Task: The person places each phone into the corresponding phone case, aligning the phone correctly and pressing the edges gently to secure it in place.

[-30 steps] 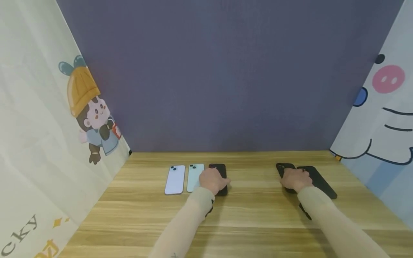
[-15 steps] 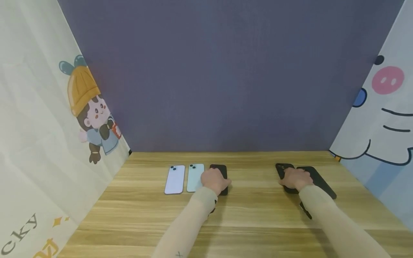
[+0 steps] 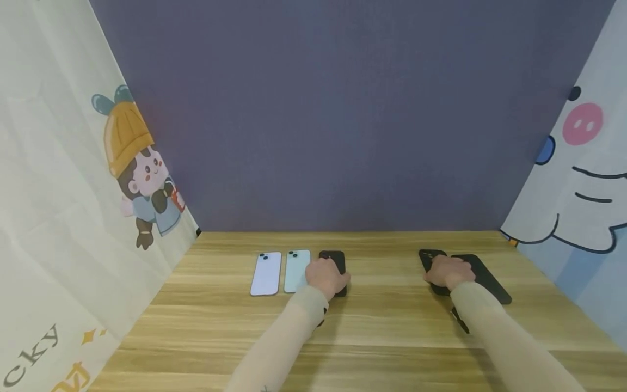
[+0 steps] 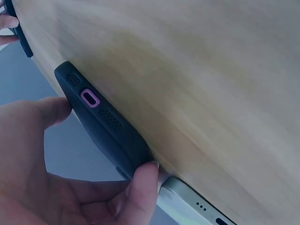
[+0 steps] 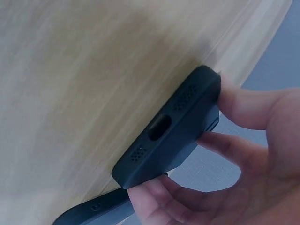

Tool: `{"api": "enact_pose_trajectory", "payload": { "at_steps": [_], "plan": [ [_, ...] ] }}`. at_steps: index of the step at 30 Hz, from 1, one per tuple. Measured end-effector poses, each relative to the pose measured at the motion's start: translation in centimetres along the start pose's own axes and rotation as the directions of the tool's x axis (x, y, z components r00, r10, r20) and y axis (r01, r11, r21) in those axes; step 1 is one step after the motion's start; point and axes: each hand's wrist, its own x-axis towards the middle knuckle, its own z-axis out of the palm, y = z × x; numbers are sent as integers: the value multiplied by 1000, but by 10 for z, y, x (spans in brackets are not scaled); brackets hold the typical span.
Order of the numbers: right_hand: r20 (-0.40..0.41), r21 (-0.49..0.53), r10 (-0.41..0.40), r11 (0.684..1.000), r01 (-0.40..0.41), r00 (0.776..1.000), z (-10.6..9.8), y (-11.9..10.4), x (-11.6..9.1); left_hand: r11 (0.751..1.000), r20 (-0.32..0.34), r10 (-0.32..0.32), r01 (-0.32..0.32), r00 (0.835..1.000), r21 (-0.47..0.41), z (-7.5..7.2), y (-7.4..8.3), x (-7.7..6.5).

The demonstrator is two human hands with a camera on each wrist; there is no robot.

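Note:
My left hand (image 3: 325, 276) grips a phone in a black case (image 4: 96, 124) by its two long edges, thumb on one side and fingers on the other. A pink-rimmed charging port shows at the end of this case in the left wrist view. Further right, my right hand (image 3: 447, 270) holds a black phone case (image 5: 180, 136) by its sides; its port opening looks dark. One finger of that hand lies on the case's back. Both held items lie flat at the table surface. A larger flat black item (image 3: 490, 280) with rounded corners lies just right of the right hand.
To the left of the left hand a mint-green phone (image 3: 296, 267) and a lavender phone (image 3: 266, 275) lie side by side, backs up. The wooden table (image 3: 382, 321) ends at a dark grey-blue panel (image 3: 343, 136). Printed curtains hang at both sides.
The left hand and its cased phone have shifted very slightly to the right. The right hand keeps its hold in nearly the same place.

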Motion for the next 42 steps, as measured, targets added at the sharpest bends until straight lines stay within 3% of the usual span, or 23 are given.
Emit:
{"api": "enact_pose_trajectory", "payload": {
  "at_steps": [15, 25, 29, 33, 36, 42],
  "plan": [
    [-19, -15, 11, 1000, -11, 1000, 2, 2, 3, 993, -24, 26, -29, 999, -113, -7, -19, 6],
    [-24, -17, 14, 1000, -14, 1000, 1, 3, 5, 997, -59, -16, 12, 998, -77, -15, -37, 10],
    [-30, -22, 24, 999, -25, 999, 1, 2, 7, 1000, -83, -7, 5, 997, -15, -19, -44, 9],
    [-25, -26, 25, 999, -25, 999, 2, 2, 8, 997, -61, -78, 76, 995, -27, -19, -53, 9],
    [-22, -26, 23, 999, -24, 999, 3, 3, 8, 986, -19, -141, 139, 990, -93, -16, -59, 9],
    [-19, -22, 18, 1000, -19, 1000, 5, 7, 12, 973, 34, -175, 178, 984, -144, -15, -67, 8]
  ]
}}
